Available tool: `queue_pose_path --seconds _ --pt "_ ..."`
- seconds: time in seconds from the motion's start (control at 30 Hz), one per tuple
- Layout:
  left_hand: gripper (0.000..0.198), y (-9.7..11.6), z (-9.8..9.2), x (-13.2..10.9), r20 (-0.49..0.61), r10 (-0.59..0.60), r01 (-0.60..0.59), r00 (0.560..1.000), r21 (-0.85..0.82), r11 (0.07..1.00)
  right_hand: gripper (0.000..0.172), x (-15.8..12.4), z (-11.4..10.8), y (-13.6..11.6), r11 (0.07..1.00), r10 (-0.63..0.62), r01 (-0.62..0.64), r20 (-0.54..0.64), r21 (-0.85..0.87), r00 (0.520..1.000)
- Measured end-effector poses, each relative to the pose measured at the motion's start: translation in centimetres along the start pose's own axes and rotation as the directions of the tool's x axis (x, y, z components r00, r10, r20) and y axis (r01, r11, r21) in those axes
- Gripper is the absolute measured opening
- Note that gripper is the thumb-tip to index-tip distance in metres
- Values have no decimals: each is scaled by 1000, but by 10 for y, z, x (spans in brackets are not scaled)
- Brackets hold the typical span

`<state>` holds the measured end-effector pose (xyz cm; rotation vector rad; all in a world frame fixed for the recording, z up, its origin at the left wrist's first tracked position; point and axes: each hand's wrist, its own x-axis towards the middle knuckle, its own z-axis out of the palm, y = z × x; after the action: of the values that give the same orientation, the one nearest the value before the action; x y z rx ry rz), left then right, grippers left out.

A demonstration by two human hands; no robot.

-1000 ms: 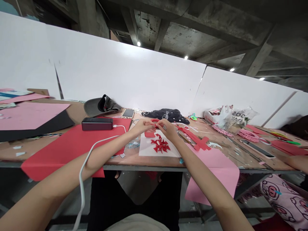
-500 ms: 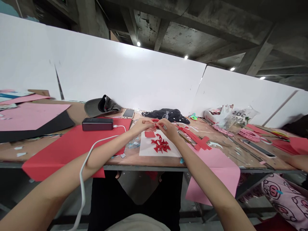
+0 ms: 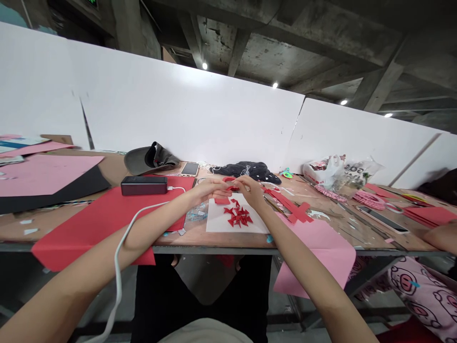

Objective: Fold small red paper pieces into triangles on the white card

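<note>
Between my two hands is a small red paper piece (image 3: 230,180), curved like a ring and partly hidden by fingers. My left hand (image 3: 213,187) pinches its left side, and my right hand (image 3: 246,186) grips its right side with bent fingers. Just below them, a white sheet (image 3: 217,224) bears a cluster of small folded red paper pieces (image 3: 241,216). A flat red paper square (image 3: 222,201) lies at that sheet's upper left, under my left hand.
Left of the sheet, large red paper (image 3: 100,219) carries a power bank (image 3: 144,185) whose white cable (image 3: 119,267) crosses my left forearm. Pink paper (image 3: 317,252) hangs over the table edge at right. Behind are a cap (image 3: 150,158), a phone (image 3: 190,168) and dark cloth (image 3: 250,170). A co-worker's arm (image 3: 442,237) rests far right.
My left hand has shifted slightly, its fingers now lower around the red paper piece, and more of the ring shape shows. At far right, the co-worker's red paper now lies flatter.
</note>
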<state>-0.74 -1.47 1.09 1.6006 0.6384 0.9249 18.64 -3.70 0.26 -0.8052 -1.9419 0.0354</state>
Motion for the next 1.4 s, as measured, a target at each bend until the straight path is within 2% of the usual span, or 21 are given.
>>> queue_pose_path --seconds 0.03,0.1,0.17,0.33,0.43,0.6,0.73,0.9,1.13,1.4 --pt "30 0 1 0 41 -37 37 999 -13 999 28 0 1 0 996 84 -84 -10 44 996" --pt "32 0 1 1 50 -62 62 997 -8 998 29 1 3 0 973 205 -208 32 103 978" --pt "32 -1 2 2 24 -24 23 999 31 999 27 1 4 -1 959 246 -254 77 126 966" --pt "35 -4 2 3 55 20 -23 998 55 998 24 2 3 -5 956 236 -249 99 155 967" --pt "34 -3 1 3 44 -31 32 999 -16 999 23 3 3 -4 937 242 -263 115 231 963" --pt "28 2 -1 2 60 -100 109 993 -169 979 21 4 2 -1 840 287 -331 166 429 943" --pt "25 4 0 2 85 -85 99 993 -176 979 20 4 2 -2 827 312 -350 159 440 937" --pt "29 2 1 1 58 -68 75 996 -135 988 22 4 -1 -3 801 319 -372 192 469 928" --pt "36 0 2 0 62 -11 13 998 -30 999 18 1 -1 1 667 392 -484 285 567 875" --pt "33 1 5 0 -18 30 -30 999 -11 999 27 4 -4 -2 537 465 -582 361 610 808"
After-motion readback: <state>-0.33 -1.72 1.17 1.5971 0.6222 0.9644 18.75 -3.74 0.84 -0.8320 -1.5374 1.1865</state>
